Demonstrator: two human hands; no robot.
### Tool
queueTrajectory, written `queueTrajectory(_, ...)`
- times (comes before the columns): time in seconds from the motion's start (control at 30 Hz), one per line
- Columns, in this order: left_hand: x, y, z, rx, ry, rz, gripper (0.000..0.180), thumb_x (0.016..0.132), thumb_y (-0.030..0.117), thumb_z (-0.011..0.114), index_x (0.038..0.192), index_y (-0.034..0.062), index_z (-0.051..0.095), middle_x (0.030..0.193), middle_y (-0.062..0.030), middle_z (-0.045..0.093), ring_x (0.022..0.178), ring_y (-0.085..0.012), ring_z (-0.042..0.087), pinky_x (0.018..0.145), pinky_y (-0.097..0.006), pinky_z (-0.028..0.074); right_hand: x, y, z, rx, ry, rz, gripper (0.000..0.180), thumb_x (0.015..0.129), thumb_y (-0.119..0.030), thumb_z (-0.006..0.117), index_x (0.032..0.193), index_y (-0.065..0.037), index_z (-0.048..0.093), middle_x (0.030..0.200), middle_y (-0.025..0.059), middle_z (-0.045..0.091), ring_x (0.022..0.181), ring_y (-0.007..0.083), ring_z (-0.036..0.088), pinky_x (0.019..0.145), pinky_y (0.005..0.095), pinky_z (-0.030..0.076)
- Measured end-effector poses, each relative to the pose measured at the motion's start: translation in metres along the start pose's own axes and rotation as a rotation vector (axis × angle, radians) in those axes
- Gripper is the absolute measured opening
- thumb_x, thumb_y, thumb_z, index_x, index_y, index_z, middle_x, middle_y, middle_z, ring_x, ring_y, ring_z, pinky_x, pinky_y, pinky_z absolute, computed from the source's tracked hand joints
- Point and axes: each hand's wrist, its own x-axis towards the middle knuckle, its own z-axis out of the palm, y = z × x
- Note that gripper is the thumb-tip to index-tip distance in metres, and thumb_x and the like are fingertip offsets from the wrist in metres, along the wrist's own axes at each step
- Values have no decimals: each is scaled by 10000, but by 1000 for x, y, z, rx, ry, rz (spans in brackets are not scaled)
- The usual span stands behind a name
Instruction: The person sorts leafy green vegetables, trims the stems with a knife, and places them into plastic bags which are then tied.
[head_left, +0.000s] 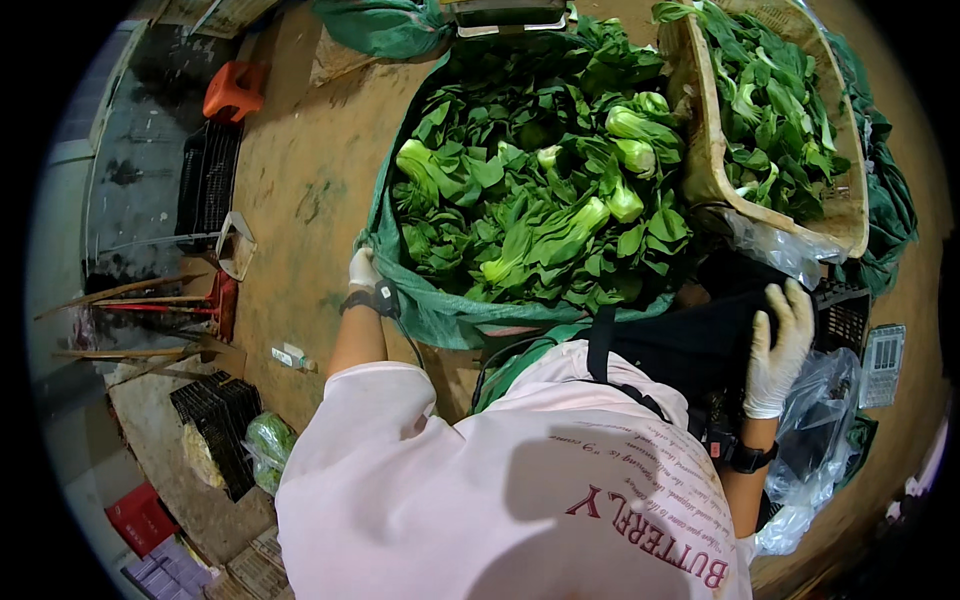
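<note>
A wide green woven sack (pixel 385 245) lies spread in front of me, heaped with bok choy (pixel 545 240), leaves mostly up and a few pale stems showing. My left hand (pixel 365 268), in a white glove, grips the sack's left rim, its fingers partly hidden by the fabric. At the right, my right hand (pixel 782 345), also gloved, is raised beside my dark-clothed leg with fingers stretched out and nothing in them. Close to it are crumpled clear plastic bags (pixel 818 410). A worn, pale plastic crate (pixel 706 165) of loose greens stands against the sack's right side.
On the left are an orange stool (pixel 233 92), stacked black crates (pixel 215 425), long-handled tools (pixel 150 300) and a bagged green vegetable (pixel 268 450). A small bottle (pixel 290 356) lies on the brown floor. Beyond the right crate is green sacking (pixel 888 205); a grey plastic basket (pixel 882 365) sits lower right.
</note>
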Motion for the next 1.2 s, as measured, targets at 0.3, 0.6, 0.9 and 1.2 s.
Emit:
queueTrajectory(0.3, -36, 26, 85, 1175, 916, 1277, 310, 744, 140, 574, 1021, 5, 605, 980, -192, 604, 953, -359, 560, 864, -415, 441, -24, 32, 32, -222, 174, 85, 373, 902, -298, 558, 1214, -106, 622, 1390, 125, 468, 1308, 343, 369, 1090, 443, 255)
queueTrajectory(0.6, 154, 61, 170, 1000, 618, 252, 650, 749, 476, 707, 1159, -15, 591, 1180, -215, 606, 1054, -329, 592, 946, -395, 443, -14, 33, 28, -162, 189, 85, 357, 873, -291, 575, 1164, -100, 654, 1353, 135, 505, 1269, 367, 404, 1069, 470, 274)
queueTrajectory(0.9, 191, 10, 164, 975, 449, 405, 1112, 448, 588, 862, 1302, -8, 472, 1206, -157, 600, 1010, -299, 610, 883, -404, 480, -19, 38, 29, -157, 227, 144, 331, 855, -261, 592, 1138, -109, 672, 1335, 116, 526, 1256, 347, 424, 1049, 449, 291)
queueTrajectory(1.2, -100, -72, 258, 979, 166, 1105, 970, 514, 407, 903, 1336, 187, 437, 1284, -166, 459, 1098, -321, 484, 969, -451, 389, -17, 30, 28, -167, 241, 125, 331, 869, -296, 585, 1136, -119, 671, 1337, 109, 526, 1265, 341, 415, 1058, 450, 283)
